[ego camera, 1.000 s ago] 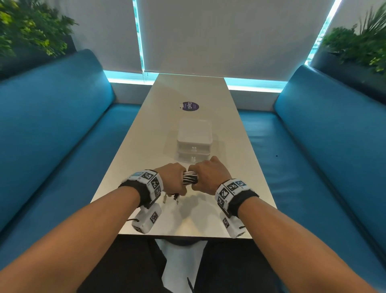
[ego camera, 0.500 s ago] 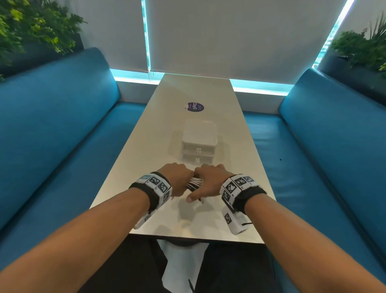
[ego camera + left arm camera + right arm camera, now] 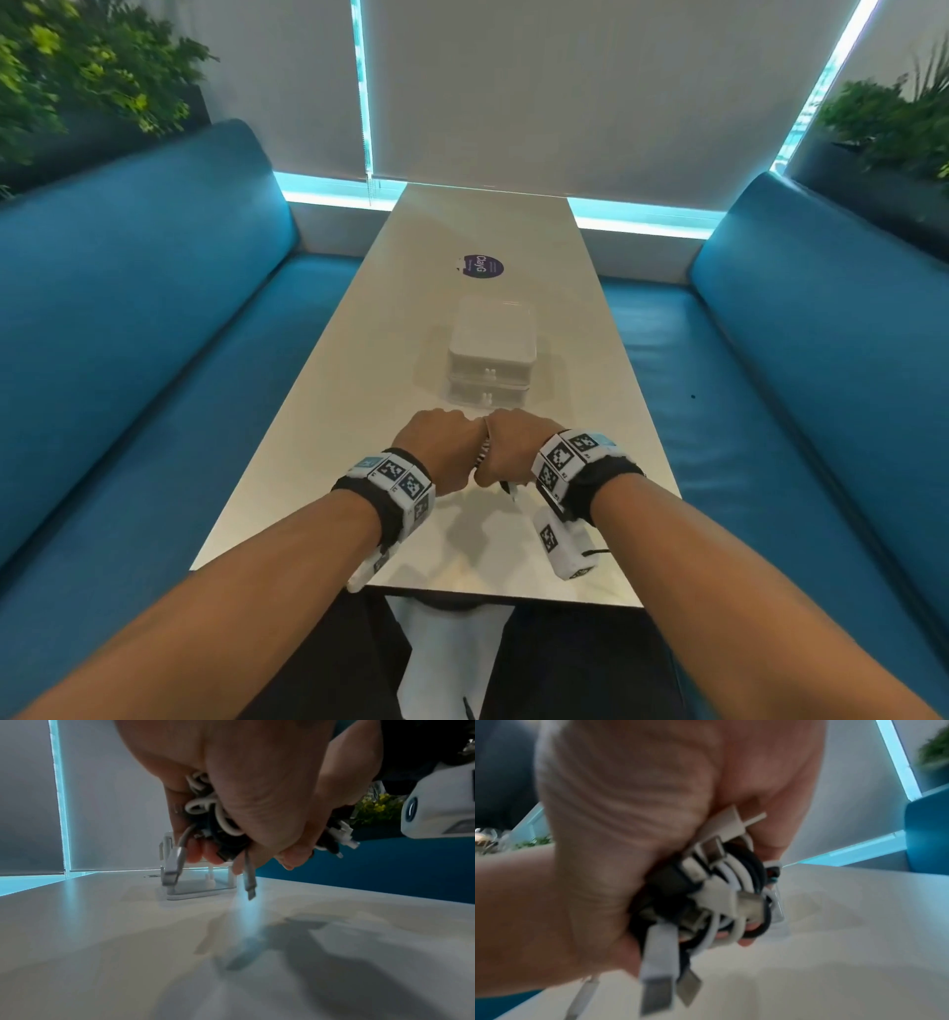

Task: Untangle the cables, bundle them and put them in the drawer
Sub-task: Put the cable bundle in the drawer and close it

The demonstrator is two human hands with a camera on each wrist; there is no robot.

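A bundle of black and white cables [image 3: 482, 454] is squeezed between my two fists above the near end of the table. My left hand [image 3: 440, 448] grips one side of the bundle [image 3: 218, 817]; two plug ends [image 3: 172, 870] dangle below its fingers. My right hand [image 3: 513, 446] grips the other side, with coiled cables [image 3: 721, 892] and several USB plugs [image 3: 657, 990] sticking out under the palm. The small white two-drawer box [image 3: 490, 360] stands just beyond my hands with both drawers closed.
The long white table [image 3: 328, 462] runs away from me between two blue benches [image 3: 128, 360]. A purple round sticker [image 3: 481, 266] lies behind the drawer box. Plants [image 3: 77, 77] stand behind the bench backs.
My hands have closed together around the cable bundle, so less of it shows between them. The hands sit slightly nearer the drawer box than a second ago.
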